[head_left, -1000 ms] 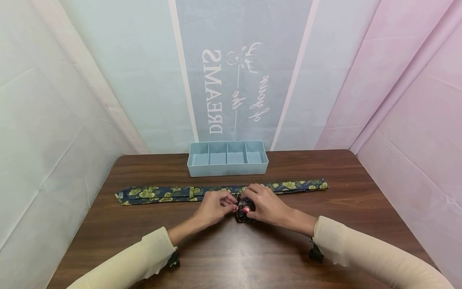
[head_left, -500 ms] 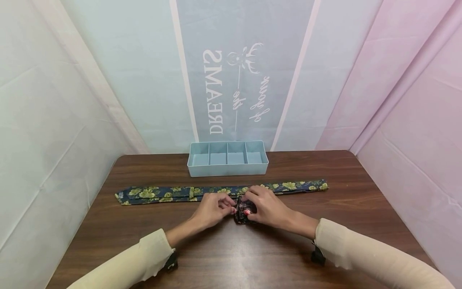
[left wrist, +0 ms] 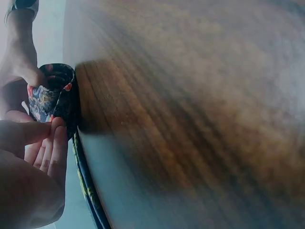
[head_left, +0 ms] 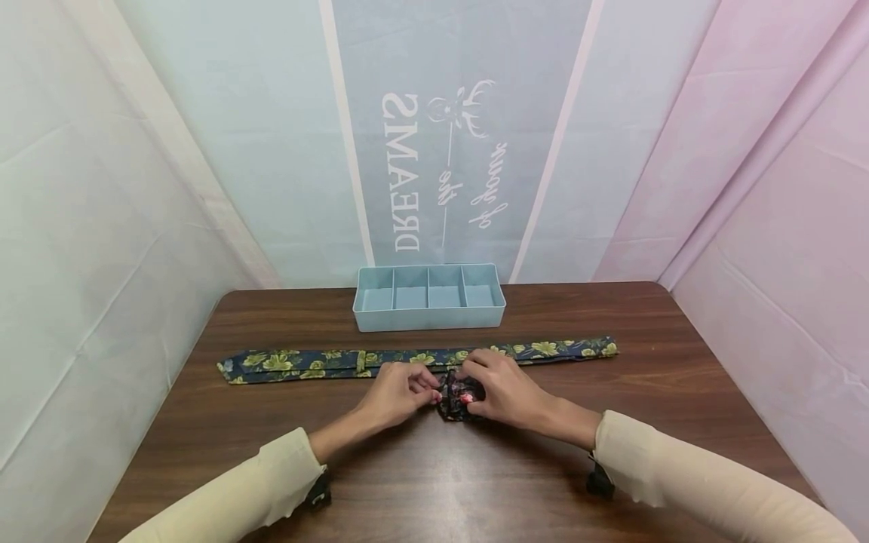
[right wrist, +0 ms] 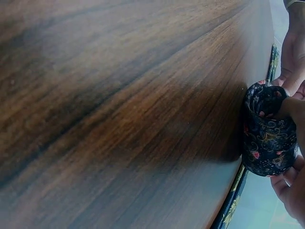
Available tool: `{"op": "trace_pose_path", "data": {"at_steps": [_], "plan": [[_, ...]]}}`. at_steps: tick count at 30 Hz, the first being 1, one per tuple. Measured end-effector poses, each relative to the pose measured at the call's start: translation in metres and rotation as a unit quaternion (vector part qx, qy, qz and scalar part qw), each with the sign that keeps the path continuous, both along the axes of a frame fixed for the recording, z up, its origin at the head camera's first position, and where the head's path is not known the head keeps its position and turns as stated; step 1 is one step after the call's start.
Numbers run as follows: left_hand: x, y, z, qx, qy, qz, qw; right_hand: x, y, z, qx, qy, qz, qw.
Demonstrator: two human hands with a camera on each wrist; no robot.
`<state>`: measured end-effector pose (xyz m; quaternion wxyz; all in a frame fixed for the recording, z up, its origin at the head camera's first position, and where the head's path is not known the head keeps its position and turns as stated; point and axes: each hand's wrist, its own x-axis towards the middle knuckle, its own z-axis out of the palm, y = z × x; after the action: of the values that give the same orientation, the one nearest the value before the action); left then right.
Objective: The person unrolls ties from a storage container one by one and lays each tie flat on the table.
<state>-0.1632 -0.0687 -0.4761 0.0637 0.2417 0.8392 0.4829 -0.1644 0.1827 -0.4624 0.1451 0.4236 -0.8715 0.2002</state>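
A dark necktie (head_left: 453, 409) with red flowers and a paisley print is coiled into a roll standing on its edge on the table. My right hand (head_left: 505, 391) grips the roll from the right, its thumb inside the coil's near opening. From the other side, my left hand (head_left: 397, 394) pinches the outer layer between thumb and forefinger. In the left wrist view the coiled layers of the necktie (left wrist: 53, 95) show at the top. The right wrist view shows its rounded printed side (right wrist: 269, 145), with fingers covering part of it.
A second necktie (head_left: 274, 363), navy with yellow-green flowers, lies stretched sideways just beyond the hands. Behind it stands a light blue box (head_left: 428, 320) with several compartments, near the table's back edge. Cloth backdrops (head_left: 271, 136) surround the brown wooden table (head_left: 434, 483).
My left fingertips have shifted slightly left with the outer layer of the rolled necktie. My right hand has moved slightly right. The second necktie and the box stay put.
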Motion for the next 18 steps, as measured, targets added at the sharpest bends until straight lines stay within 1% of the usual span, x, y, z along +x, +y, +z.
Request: {"op": "trace_pose_path", "data": {"at_steps": [3, 8, 10, 14, 18], "plan": [[-0.001, -0.003, -0.004, -0.002, -0.002, -0.003, 1.0000, 0.001, 0.003, -0.001, -0.014, -0.011, -0.006, 0.9998], [-0.001, -0.011, -0.014, 0.005, -0.018, -0.015, 0.9997, 0.001, 0.010, -0.003, -0.038, -0.027, -0.012, 0.9988], [-0.002, -0.012, -0.015, 0.006, -0.018, -0.021, 0.9996, 0.002, 0.012, -0.003, -0.039, -0.032, -0.014, 0.9986], [-0.003, -0.013, -0.014, -0.006, 0.006, -0.026, 0.9996, 0.002, 0.014, -0.003, -0.041, -0.034, -0.014, 0.9984], [-0.002, -0.011, -0.010, -0.035, 0.050, -0.017, 0.9980, 0.002, 0.016, -0.006, -0.041, -0.029, -0.012, 0.9986]]}}
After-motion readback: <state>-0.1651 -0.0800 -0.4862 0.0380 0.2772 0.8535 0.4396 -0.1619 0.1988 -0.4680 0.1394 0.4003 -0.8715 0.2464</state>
